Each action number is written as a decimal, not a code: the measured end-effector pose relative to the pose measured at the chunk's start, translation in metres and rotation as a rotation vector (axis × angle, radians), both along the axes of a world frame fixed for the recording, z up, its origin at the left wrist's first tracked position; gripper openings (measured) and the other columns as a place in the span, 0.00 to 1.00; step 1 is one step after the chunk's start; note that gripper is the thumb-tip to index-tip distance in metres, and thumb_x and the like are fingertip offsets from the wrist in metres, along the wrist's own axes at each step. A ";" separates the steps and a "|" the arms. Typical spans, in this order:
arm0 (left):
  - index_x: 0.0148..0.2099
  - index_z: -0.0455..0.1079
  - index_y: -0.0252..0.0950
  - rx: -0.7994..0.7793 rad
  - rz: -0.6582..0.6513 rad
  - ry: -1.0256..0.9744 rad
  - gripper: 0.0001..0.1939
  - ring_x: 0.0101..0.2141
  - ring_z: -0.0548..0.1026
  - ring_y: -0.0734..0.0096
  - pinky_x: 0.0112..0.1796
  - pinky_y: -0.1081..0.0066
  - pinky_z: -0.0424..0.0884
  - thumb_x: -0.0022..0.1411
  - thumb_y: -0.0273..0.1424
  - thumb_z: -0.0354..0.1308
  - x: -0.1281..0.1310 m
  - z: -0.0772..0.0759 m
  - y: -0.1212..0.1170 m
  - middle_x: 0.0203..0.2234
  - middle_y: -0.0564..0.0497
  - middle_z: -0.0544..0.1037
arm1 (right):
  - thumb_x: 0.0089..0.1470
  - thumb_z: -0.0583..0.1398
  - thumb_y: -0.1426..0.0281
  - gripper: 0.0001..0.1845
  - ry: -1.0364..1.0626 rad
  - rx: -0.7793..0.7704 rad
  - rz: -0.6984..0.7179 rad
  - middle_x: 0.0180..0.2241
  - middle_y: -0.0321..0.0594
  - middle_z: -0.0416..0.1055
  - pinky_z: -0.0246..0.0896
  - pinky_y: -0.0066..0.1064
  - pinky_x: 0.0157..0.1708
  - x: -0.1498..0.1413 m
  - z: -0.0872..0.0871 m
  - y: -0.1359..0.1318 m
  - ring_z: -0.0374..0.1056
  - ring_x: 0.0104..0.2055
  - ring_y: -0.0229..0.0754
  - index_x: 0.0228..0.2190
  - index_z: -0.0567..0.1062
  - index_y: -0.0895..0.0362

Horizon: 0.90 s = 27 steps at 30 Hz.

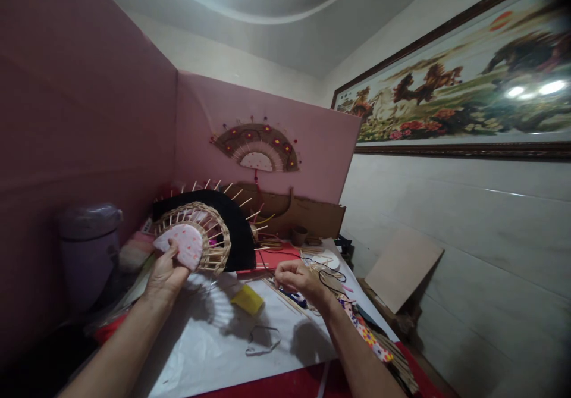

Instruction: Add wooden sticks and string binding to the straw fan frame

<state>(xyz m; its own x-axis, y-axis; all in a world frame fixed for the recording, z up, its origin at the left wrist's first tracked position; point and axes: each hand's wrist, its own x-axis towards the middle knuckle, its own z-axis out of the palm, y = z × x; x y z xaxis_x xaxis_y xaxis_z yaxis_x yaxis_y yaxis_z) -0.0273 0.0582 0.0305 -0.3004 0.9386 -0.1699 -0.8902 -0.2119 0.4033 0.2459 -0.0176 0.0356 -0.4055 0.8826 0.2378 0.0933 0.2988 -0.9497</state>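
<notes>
With left hand (168,267) raised, gripping above the white-covered table (209,359) a half-round fan (239,234) of pale sticks, tan weave and black banding. With right hand (294,278) curled, pinching thin black cord (264,261).

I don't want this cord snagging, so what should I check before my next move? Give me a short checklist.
1. Left hand grips the fan: ok, thumb on the spotted centre.
2. Right hand has the dark cord: ok, fingers seem closed on it.
3. Cord free of loose loops: not ok, it curls beside the right hand.
4. Stick tips exposed: ok, they project past the black band.
5. Fan's back secure: cannot tell, it faces away.
</notes>
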 end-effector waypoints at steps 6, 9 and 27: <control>0.37 0.70 0.38 0.010 -0.019 0.000 0.13 0.26 0.74 0.81 0.33 0.77 0.73 0.61 0.22 0.46 0.002 0.003 -0.004 0.27 0.55 0.76 | 0.46 0.59 0.60 0.15 -0.027 0.019 -0.015 0.13 0.26 0.51 0.37 0.23 0.15 -0.005 0.002 -0.003 0.44 0.15 0.27 0.26 0.73 0.61; 0.34 0.69 0.37 0.001 -0.023 -0.020 0.12 0.24 0.73 0.82 0.31 0.78 0.73 0.61 0.21 0.46 0.003 0.004 -0.006 0.25 0.56 0.74 | 0.45 0.60 0.60 0.15 0.015 0.006 -0.001 0.14 0.29 0.57 0.38 0.23 0.15 -0.007 -0.002 -0.002 0.49 0.15 0.28 0.25 0.72 0.62; 0.36 0.70 0.38 0.052 -0.009 0.049 0.12 0.26 0.74 0.81 0.32 0.78 0.73 0.60 0.21 0.47 0.001 -0.002 -0.001 0.30 0.54 0.76 | 0.51 0.56 0.65 0.11 -0.124 0.294 -0.111 0.18 0.30 0.55 0.41 0.24 0.20 -0.010 -0.017 0.004 0.48 0.20 0.30 0.24 0.72 0.59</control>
